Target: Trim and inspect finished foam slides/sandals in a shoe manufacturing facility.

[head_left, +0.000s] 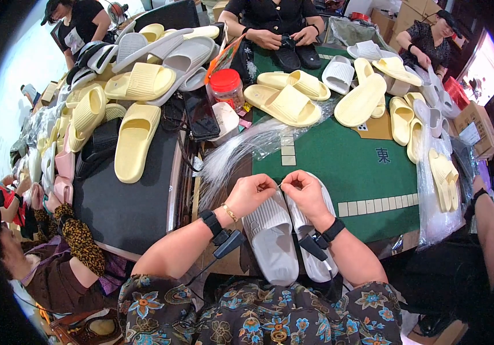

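A pair of pale grey slide slippers lies at the table's near edge, heels toward me: the left slipper and the right slipper. Over their toe ends, my left hand and my right hand almost meet. Thumb and forefinger are pinched together on each. Whatever sits between the fingertips is too small to make out. Left of my left hand, a bundle of thin clear plastic strands spreads over the table edge.
Cream slippers lie across the green table. More slippers are heaped on the dark table at left. A red-lidded jar and a phone stand between. Opposite, a person's hands hold black slippers. Others work on both sides.
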`<state>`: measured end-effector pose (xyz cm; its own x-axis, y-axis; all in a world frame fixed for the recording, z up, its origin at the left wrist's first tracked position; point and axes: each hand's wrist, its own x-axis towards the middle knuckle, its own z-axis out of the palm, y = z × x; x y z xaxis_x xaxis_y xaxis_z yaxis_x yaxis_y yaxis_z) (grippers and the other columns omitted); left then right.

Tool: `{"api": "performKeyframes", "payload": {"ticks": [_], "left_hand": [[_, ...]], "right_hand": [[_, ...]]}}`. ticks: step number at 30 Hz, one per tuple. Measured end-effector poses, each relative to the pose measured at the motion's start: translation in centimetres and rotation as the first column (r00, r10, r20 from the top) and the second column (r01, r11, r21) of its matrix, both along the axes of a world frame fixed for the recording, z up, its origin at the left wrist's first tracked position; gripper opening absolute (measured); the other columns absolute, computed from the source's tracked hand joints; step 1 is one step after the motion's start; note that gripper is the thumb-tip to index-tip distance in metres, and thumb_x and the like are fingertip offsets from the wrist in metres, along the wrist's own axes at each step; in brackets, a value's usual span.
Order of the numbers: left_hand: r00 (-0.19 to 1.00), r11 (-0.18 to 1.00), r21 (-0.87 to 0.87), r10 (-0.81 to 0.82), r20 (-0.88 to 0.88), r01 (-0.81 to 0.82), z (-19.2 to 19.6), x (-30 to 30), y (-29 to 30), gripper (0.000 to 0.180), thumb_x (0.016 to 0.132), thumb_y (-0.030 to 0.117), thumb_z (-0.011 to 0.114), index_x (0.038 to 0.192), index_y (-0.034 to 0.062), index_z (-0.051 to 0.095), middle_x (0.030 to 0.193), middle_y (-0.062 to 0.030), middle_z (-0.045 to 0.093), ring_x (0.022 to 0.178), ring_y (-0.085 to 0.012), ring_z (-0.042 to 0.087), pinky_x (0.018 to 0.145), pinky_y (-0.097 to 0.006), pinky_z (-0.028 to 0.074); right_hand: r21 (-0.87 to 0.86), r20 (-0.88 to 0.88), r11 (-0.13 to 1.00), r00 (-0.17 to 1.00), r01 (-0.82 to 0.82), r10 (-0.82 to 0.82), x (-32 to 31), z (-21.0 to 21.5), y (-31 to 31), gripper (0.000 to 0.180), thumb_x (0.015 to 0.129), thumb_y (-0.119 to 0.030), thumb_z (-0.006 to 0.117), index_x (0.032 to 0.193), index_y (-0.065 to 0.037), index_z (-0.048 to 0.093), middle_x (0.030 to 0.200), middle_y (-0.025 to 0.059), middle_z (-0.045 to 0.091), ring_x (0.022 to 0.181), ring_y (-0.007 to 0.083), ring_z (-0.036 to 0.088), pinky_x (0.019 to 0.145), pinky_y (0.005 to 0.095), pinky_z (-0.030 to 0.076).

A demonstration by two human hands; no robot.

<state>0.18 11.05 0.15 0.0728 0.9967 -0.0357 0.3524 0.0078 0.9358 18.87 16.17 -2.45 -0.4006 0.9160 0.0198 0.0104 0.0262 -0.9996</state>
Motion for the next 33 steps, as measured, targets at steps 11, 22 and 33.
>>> {"api": "performKeyframes", "payload": {"ticks": [11,22,33], "left_hand": [[0.998,0.999,0.045,0.022,-0.059,-0.02,-0.06,0.23,-0.2,0.013,0.082,0.009,0.067,0.091,-0.0002,0.067,0.079,-0.0081,0.068,0.072,-0.012,0.064,0.068,-0.028,0.053],[0.999,0.997,0.069,0.034,-0.022,-0.033,-0.23,0.49,-0.33,0.011,0.079,0.008,0.064,0.087,0.001,0.066,0.078,-0.0126,0.067,0.071,-0.0206,0.066,0.066,-0.032,0.052],[0.997,0.988,0.151,0.005,-0.082,0.008,-0.38,0.45,-0.38,0.011,0.077,0.01,0.064,0.083,0.0008,0.064,0.076,-0.0135,0.064,0.071,-0.0263,0.065,0.065,-0.034,0.051]], "right_hand": [[0.004,0.073,0.997,0.995,-0.071,0.071,-0.07,0.47,0.04,0.011,0.081,-0.008,0.07,0.087,0.0,0.066,0.082,0.0026,0.067,0.075,0.0085,0.061,0.07,0.0247,0.051],[0.033,0.156,0.988,0.977,-0.153,0.146,0.12,0.45,0.11,0.012,0.08,-0.01,0.071,0.085,0.0,0.069,0.08,0.0019,0.067,0.073,0.008,0.061,0.069,0.0248,0.05],[-0.021,0.174,0.989,0.974,-0.145,0.146,0.07,0.69,0.24,0.012,0.08,-0.01,0.069,0.085,0.001,0.069,0.078,0.0028,0.068,0.072,0.0082,0.061,0.066,0.0251,0.05]]}}
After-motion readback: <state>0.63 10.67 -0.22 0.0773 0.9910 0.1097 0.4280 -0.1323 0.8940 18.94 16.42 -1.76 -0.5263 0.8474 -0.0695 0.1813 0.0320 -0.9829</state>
